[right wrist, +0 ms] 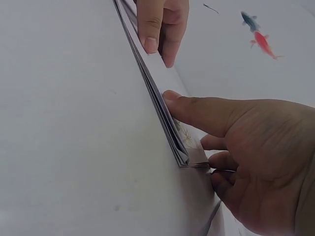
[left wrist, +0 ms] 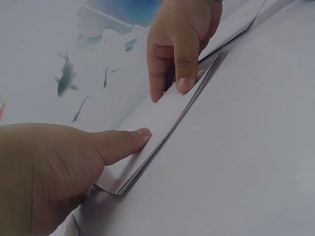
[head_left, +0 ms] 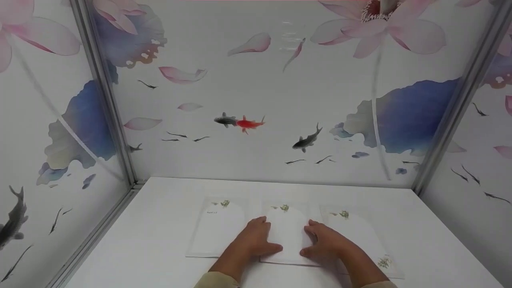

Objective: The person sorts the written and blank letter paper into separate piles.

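Thumbs (head_left: pixel 274 249) lie on top of the middle stack (head_left: pixel 286 234), one near each side edge; the other fingers of the left hand (head_left: pixel 253 240) and right hand (head_left: pixel 328 241) bend at those edges, so both hands grip the stack between them, though some left fingertips are hidden; below the thumbs, several layers show along the near edge, a little apart at the corner by the right fingers; light, even pressure from both sides would likely suit best here; leaning on one thumb could skew the upper layers or bow them, while fingertips set low against the sides should catch every layer together; just outside the left fingers lies the left paper (head_left: pixel 218 236); outside the right fingers lies the right paper (head_left: pixel 370 240), partly hidden by the right forearm (head_left: pixel 360 264); raised wrists should avoid dragging either; farther out spreads the table (head_left: pixel 140 248), with the back wall (head_left: pixel 224 160) beyond the fingertips.
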A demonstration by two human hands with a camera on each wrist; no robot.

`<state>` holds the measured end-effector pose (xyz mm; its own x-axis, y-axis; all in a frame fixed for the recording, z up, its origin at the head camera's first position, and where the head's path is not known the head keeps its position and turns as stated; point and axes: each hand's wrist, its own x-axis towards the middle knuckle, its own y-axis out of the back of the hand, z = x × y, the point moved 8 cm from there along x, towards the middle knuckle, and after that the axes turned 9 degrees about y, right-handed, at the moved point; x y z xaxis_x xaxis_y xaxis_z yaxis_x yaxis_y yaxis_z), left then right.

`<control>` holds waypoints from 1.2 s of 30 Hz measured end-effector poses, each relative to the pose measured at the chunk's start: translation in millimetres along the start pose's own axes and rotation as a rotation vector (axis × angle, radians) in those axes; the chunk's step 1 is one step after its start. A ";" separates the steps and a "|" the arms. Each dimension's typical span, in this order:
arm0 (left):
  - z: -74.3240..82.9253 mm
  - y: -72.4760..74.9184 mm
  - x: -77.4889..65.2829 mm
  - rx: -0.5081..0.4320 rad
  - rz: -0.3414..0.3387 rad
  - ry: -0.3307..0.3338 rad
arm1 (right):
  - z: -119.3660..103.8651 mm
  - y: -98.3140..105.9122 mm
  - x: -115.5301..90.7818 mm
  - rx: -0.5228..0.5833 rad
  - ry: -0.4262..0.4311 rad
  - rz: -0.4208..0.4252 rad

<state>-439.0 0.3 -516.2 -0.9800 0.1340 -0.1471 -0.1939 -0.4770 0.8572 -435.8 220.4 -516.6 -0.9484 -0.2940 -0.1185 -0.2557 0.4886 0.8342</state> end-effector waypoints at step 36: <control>10.1 12.7 1.1 -0.024 0.207 -0.029 | 2.6 14.8 3.4 0.006 0.024 0.201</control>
<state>-442.1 3.2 -500.5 -0.9974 0.0558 0.0458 0.0102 -0.5179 0.8554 -443.3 228.8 -506.1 -0.9758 -0.2095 0.0634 -0.0626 0.5446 0.8363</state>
